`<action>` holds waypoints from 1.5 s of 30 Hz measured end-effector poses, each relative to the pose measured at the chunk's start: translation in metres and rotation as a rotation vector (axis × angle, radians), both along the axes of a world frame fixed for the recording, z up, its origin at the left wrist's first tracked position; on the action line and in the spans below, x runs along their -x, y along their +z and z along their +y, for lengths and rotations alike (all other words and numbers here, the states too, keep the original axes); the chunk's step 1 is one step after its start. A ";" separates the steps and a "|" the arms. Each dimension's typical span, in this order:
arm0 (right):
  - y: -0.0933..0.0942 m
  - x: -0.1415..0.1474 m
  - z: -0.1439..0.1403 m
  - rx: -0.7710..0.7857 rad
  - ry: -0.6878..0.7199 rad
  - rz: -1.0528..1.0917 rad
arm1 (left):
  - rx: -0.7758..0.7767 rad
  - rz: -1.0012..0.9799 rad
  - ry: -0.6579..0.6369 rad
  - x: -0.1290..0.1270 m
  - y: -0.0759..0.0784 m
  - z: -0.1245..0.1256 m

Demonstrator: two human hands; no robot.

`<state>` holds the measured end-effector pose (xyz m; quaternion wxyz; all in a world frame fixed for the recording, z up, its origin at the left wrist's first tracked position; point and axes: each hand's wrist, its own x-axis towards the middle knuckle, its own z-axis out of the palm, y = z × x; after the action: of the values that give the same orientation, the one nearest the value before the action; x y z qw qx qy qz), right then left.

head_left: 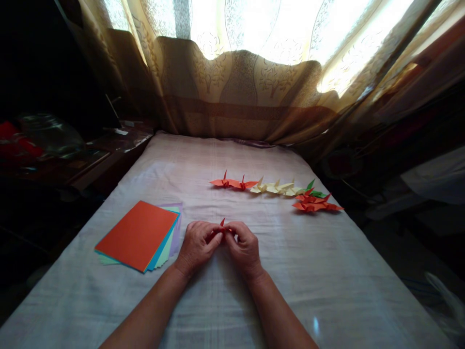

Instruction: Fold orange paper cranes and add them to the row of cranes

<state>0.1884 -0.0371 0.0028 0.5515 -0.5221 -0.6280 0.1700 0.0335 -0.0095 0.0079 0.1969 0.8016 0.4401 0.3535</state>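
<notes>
Between my two hands is a small red folded paper crane (pixel 223 223), mostly hidden by my fingers, with one pointed tip sticking up. My left hand (pixel 200 241) pinches it from the left with thumb and forefinger. On the other side my right hand (pixel 242 246) pinches it the same way, and the fingertips of both hands nearly meet. Beyond my hands a row of finished paper cranes runs to the right: orange-red cranes (pixel 234 183), cream cranes (pixel 278 188), a green crane (pixel 315 192) and more orange-red cranes (pixel 315 204) at the right end.
Left of my hands lies a fanned stack of coloured paper (pixel 140 235), orange on top, with blue, pale green and lilac edges showing. A pale cloth (pixel 290 271) covers the surface. Patterned curtains (pixel 236 82) hang at its far end, and a dark cluttered side table (pixel 119 138) stands left.
</notes>
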 end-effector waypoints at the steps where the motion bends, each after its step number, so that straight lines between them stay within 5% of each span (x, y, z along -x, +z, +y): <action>1: 0.000 0.000 0.000 -0.015 0.001 -0.020 | -0.002 0.003 0.007 -0.001 0.000 0.000; 12: 0.004 -0.007 -0.001 -0.078 0.035 -0.161 | -0.001 -0.001 0.009 -0.003 0.001 0.000; 32: 0.000 -0.003 -0.006 0.202 -0.006 0.233 | -0.012 0.072 0.058 -0.011 0.011 -0.011; 45: 0.003 -0.009 -0.010 0.006 0.025 -0.130 | 0.026 0.033 0.067 -0.011 0.005 -0.006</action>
<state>0.1971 -0.0467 0.0057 0.5058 -0.5260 -0.6683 0.1444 0.0445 -0.0156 0.0132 0.1882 0.7895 0.4745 0.3407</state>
